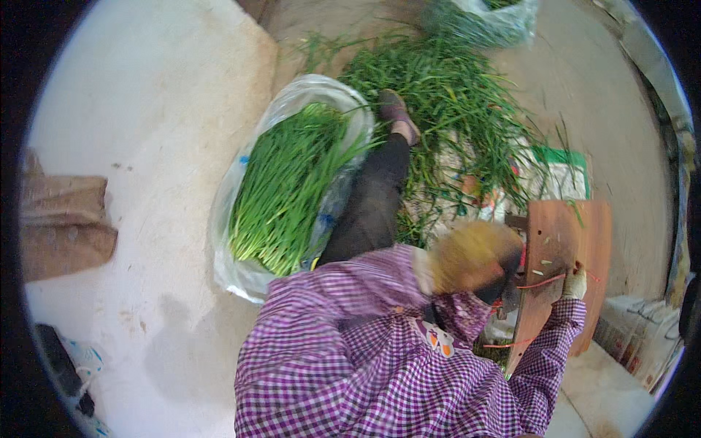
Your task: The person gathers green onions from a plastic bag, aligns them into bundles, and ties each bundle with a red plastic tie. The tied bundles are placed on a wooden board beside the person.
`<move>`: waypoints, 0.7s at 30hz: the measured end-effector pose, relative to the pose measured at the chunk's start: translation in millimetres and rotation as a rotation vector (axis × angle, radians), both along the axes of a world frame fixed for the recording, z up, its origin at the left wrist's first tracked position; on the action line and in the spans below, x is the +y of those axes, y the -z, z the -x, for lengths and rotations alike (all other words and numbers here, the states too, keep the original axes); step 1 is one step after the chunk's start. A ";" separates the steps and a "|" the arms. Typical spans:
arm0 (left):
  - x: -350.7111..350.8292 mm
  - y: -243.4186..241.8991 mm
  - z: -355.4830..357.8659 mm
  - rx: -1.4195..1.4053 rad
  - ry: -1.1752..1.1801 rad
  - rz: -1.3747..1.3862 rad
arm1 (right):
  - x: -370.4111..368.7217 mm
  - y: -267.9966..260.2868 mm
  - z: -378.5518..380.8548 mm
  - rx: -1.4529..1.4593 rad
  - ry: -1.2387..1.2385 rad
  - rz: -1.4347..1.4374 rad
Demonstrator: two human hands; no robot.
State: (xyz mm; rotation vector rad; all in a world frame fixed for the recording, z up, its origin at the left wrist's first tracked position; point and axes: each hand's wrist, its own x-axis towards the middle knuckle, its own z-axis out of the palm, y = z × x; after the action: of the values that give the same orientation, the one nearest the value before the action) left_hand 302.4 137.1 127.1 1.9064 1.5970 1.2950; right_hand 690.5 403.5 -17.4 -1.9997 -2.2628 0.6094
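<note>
My left hand (pixel 471 257), in a blurred yellowish glove, is over my lap at the left side of a reddish-brown wooden board (pixel 594 235). Whether it holds anything cannot be seen. My right hand (pixel 574 282), in a pale glove, is at the board with its fingertips together on a thin red string (pixel 539 282) that runs across the wood. A second red string (pixel 509 345) crosses lower down. Small green scraps lie on the board. Left of my leg, long green leafy stalks, like garlic chives (pixel 290 186), lie bundled in a clear plastic bag (pixel 224 268).
A loose heap of the same green stalks (pixel 454 93) spreads over the floor and a printed sack (pixel 564 169) beyond my foot. Another plastic bag (pixel 517 24) stands at the top. Brown cardboard (pixel 65 224) lies at the left; a pale stack (pixel 635 334) is at the lower right.
</note>
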 end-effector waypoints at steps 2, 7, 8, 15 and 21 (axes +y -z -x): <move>-72.4 -8.9 93.0 0.122 -0.480 -0.006 | -5.8 -25.9 61.0 -0.023 -0.085 -0.064; -260.3 -4.9 175.7 0.449 -0.943 0.297 | -92.3 -106.5 293.7 0.837 -0.233 0.390; -294.1 -0.4 180.8 0.420 -0.973 0.327 | -128.8 -117.8 340.4 0.755 -0.494 0.339; -446.5 23.2 215.0 0.335 -1.520 0.686 | -399.9 -124.7 509.6 0.637 -1.564 0.405; -481.2 10.5 238.6 -0.120 -1.682 0.675 | -453.7 -93.4 523.9 0.404 -1.575 0.680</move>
State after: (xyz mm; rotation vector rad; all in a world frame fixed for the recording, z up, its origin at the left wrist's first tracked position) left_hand 63.8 -344.1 116.6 -0.2220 3.0202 0.8610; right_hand 166.6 -50.2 76.0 0.4246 -3.0283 1.7107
